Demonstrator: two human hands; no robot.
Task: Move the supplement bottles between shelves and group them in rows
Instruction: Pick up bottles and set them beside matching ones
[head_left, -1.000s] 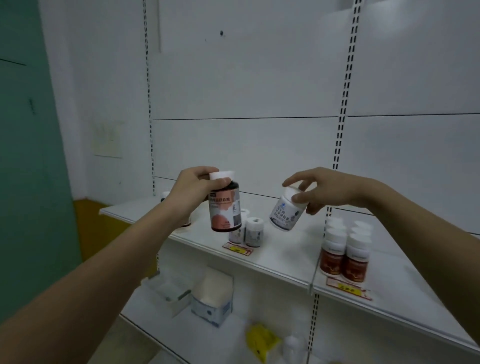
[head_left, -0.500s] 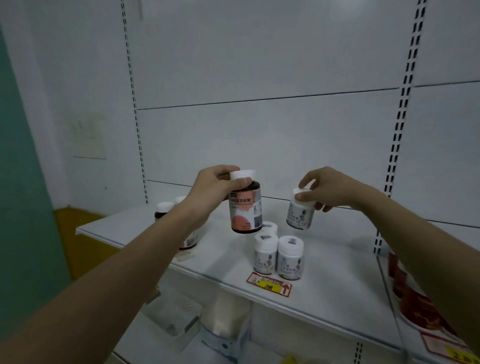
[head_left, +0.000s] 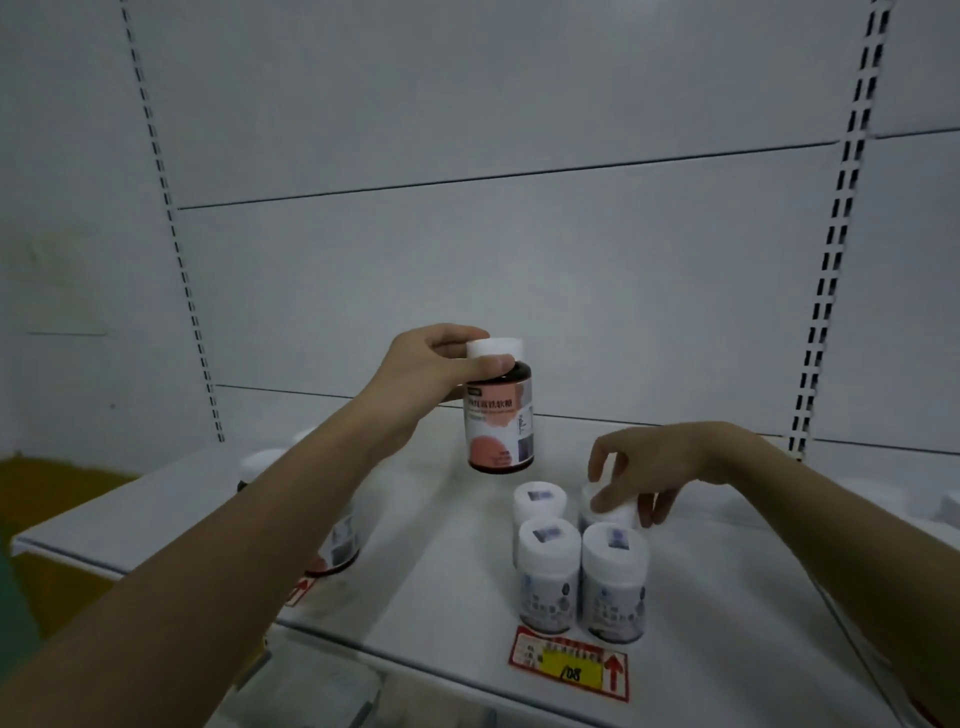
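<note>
My left hand (head_left: 431, 366) grips the white cap of a dark brown bottle (head_left: 500, 421) with a pink and white label, held upright in the air above the white shelf (head_left: 426, 571). My right hand (head_left: 644, 470) rests its fingers around the cap of a small white bottle (head_left: 609, 512), which stands on the shelf at the back right of a cluster. Three more small white bottles stand there: one behind on the left (head_left: 539, 501) and two in front (head_left: 549, 577), (head_left: 615, 582). Other brown bottles (head_left: 337, 543) sit partly hidden behind my left forearm.
A red and yellow price tag (head_left: 569, 670) hangs on the shelf's front edge below the white bottles. Slotted uprights (head_left: 826, 291) run up the white back panel. A lower shelf shows dimly underneath at the bottom left. More items sit at the far right edge.
My right hand has lowered the small white bottle from the air onto the shelf behind the front pair. The left hand still holds the brown bottle aloft. The camera has moved closer.
</note>
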